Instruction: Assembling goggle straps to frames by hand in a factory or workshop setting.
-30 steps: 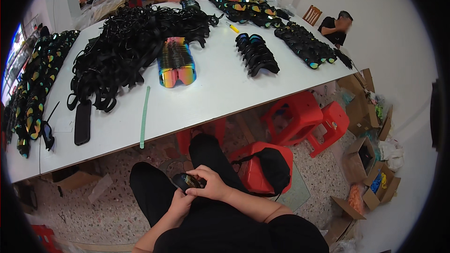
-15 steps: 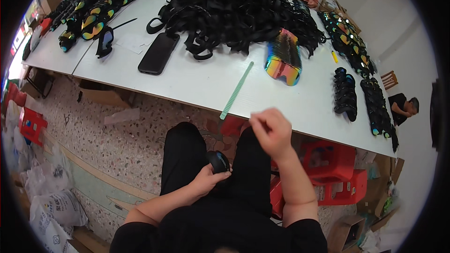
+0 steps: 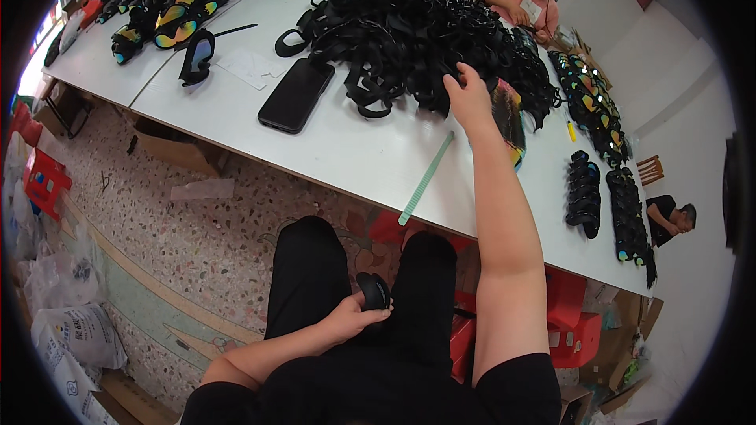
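My left hand (image 3: pixel 353 318) is closed round a curved black piece (image 3: pixel 373 291), which looks like a goggle frame, between my knees. Stretched out over the table, my right hand (image 3: pixel 470 101) has thumb and fingers apart with nothing in them. It is at the near edge of a big tangled heap of black straps (image 3: pixel 394 39); whether the fingertips touch them I cannot tell. Partly hidden behind my right forearm lies a stack of rainbow-tinted lenses (image 3: pixel 510 114). A green toothed strip (image 3: pixel 428 177) lies on the table left of that forearm.
A black phone (image 3: pixel 297 96) and one pair of goggles (image 3: pixel 197 59) lie left on the white table (image 3: pixel 339 161). Rows of mirrored goggles (image 3: pixel 591 94) line both sides. Several black frames (image 3: pixel 583 193) are stacked right, near a yellow tool (image 3: pixel 572 131). Red stools (image 3: pixel 573 323) stand below. A co-worker (image 3: pixel 524 0) sits opposite.
My right hand has moved forward from the table's front edge to the strap heap, and its fingers have spread. My left hand still holds the black piece. The view has shifted slightly.
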`<state>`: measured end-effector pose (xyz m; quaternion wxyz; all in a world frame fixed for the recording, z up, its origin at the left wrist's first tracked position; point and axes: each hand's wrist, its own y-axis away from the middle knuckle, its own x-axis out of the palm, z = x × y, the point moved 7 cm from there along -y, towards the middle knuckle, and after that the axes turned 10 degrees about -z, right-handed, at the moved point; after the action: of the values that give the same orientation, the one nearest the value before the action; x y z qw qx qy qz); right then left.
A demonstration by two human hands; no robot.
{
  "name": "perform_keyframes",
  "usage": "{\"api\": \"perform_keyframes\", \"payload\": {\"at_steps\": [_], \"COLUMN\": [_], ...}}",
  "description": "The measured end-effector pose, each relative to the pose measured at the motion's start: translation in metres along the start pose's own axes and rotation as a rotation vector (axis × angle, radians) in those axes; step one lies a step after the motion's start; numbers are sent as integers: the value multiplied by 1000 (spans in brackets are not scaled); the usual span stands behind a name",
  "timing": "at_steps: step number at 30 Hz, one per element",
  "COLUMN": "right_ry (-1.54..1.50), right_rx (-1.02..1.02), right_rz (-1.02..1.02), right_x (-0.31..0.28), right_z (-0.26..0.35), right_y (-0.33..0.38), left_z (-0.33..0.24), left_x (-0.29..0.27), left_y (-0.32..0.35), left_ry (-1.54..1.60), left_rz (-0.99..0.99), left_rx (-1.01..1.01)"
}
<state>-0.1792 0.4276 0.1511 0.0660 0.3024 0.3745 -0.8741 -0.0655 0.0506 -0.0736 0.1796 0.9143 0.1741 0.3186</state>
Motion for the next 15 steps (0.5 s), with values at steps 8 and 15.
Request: {"api": "perform_keyframes", "payload": {"at_steps": [8, 15], "right_ry": [-579, -761], "right_rx": [255, 242], "right_rz": [-241, -135], "right_x": [-27, -46], "right_z": [-6, 11], "right_y": [11, 32], "left_z": [-11, -6], "left_x": [-14, -10], "left_y": [1, 4], "left_ry": [16, -5], "left_rz": [-51, -40], "left_rx": [-16, -4]}}
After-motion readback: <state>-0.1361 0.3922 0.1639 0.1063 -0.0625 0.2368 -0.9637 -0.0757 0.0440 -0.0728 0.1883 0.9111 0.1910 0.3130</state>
